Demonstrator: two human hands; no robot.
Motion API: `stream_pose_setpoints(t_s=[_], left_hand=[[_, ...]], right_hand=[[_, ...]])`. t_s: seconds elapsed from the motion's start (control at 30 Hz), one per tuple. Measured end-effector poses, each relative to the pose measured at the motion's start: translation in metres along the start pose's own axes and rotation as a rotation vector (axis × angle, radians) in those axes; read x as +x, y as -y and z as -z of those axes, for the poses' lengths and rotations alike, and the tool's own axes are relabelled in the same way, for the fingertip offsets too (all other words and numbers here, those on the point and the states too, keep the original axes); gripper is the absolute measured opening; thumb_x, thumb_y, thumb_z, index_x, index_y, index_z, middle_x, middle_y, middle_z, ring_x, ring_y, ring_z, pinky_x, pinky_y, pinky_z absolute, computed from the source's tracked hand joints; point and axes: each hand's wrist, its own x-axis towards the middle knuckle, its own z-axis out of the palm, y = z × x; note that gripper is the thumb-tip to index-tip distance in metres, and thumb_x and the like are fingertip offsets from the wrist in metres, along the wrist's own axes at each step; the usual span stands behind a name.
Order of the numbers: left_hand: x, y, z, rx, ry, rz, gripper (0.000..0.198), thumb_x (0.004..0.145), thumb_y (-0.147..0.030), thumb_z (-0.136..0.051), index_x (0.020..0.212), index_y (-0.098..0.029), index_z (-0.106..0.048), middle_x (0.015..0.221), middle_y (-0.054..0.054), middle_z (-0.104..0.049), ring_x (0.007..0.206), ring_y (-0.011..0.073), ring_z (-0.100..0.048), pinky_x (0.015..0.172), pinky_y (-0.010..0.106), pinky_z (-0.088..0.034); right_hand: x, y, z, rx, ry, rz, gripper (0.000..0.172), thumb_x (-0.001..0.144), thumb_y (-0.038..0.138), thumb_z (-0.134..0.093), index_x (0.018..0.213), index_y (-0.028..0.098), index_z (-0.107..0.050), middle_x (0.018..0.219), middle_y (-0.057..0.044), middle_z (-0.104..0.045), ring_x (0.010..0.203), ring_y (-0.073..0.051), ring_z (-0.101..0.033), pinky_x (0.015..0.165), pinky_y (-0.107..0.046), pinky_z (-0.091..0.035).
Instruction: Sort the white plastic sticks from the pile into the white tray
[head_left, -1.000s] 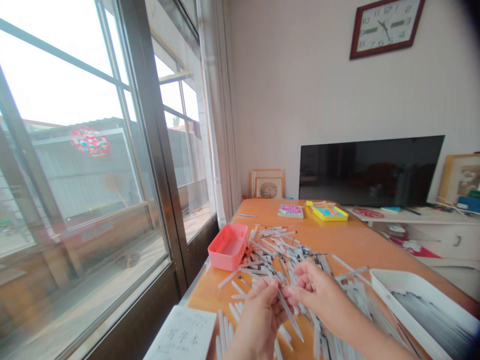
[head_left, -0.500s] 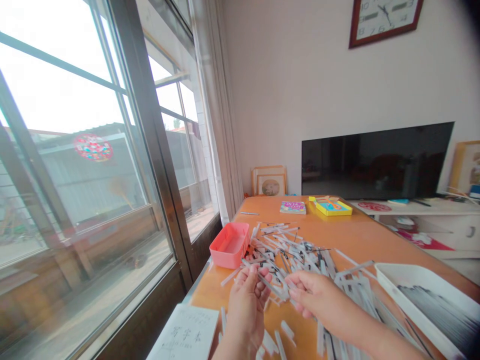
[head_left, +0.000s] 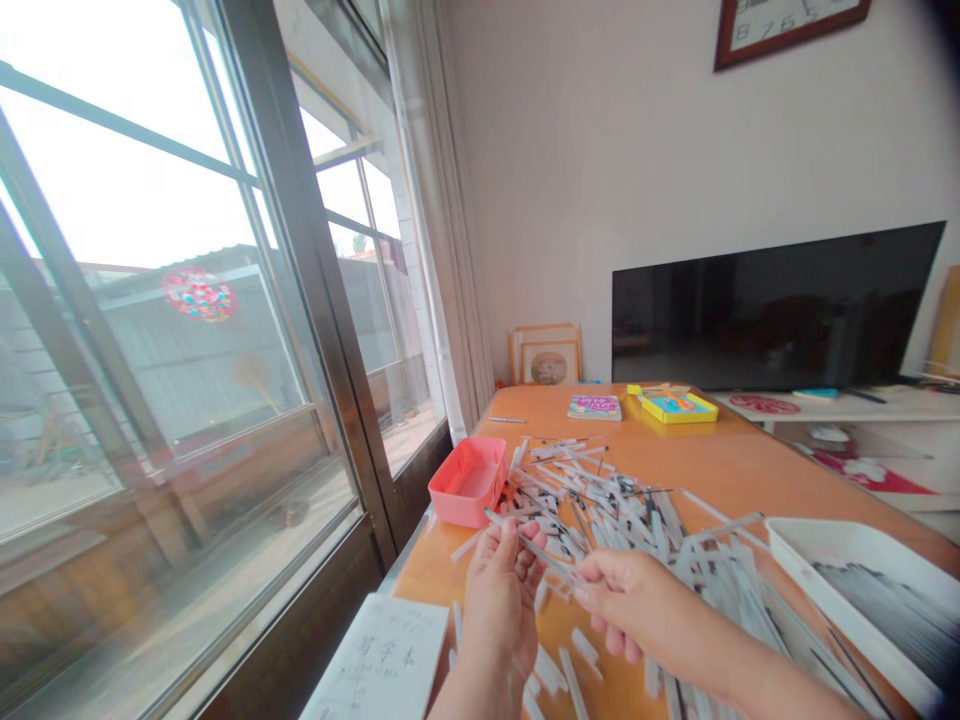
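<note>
Both hands hold one thin white pen barrel (head_left: 536,549) level above an orange table (head_left: 720,475). My left hand (head_left: 501,595) pinches its left part with the fingers curled. My right hand (head_left: 626,600) grips its right end between thumb and fingers. Just beyond them lies a big scattered heap of white pen barrels and black refills (head_left: 600,500). Several loose white caps (head_left: 574,660) lie on the table below my hands.
A pink plastic box (head_left: 469,480) stands at the table's left edge by the window. At the right is a white tray (head_left: 862,590) of dark refills. A paper booklet (head_left: 379,665) lies near left. Two colourful boxes (head_left: 671,405) sit far back before a television (head_left: 772,305).
The pen barrel was steep and pointing down; it now lies nearly level between my hands. My left hand has risen and my view has drifted left and down.
</note>
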Motion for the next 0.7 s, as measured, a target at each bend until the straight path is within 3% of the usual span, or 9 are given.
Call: stream_pose_setpoints(t_s=[0.3,0.5,0.7], left_hand=[[-0.004,0.005,-0.002,0.044,0.059,-0.001,0.033,0.079,-0.037,-0.080,0.095,-0.018,-0.059,0.097,0.008,-0.071,0.081,0.0130,-0.068,0.069,0.021,-0.051],[-0.005,0.006,-0.003,0.156,0.103,-0.023,0.044,0.075,-0.054,-0.078,0.086,-0.017,-0.057,0.086,0.006,-0.069,0.066,0.0108,-0.063,0.065,0.023,-0.049],[-0.005,0.009,-0.004,0.218,0.093,-0.047,0.049,0.073,-0.061,-0.076,0.086,-0.017,-0.058,0.079,0.003,-0.066,0.067,0.0124,-0.063,0.065,0.023,-0.048]], right_hand=[[-0.003,0.006,0.001,0.027,-0.027,0.077,0.026,0.086,0.042,-0.059,0.096,0.018,-0.063,0.069,0.003,-0.059,0.061,-0.012,-0.059,0.053,-0.021,-0.043],[-0.004,0.007,0.009,0.063,-0.087,0.065,0.026,0.089,0.043,-0.056,0.092,0.019,-0.063,0.067,0.004,-0.055,0.061,-0.012,-0.052,0.054,-0.021,-0.036],[-0.004,0.006,0.011,0.002,-0.127,0.134,0.025,0.091,0.041,-0.053,0.084,0.018,-0.061,0.066,0.005,-0.049,0.060,-0.011,-0.048,0.058,-0.023,-0.037]])
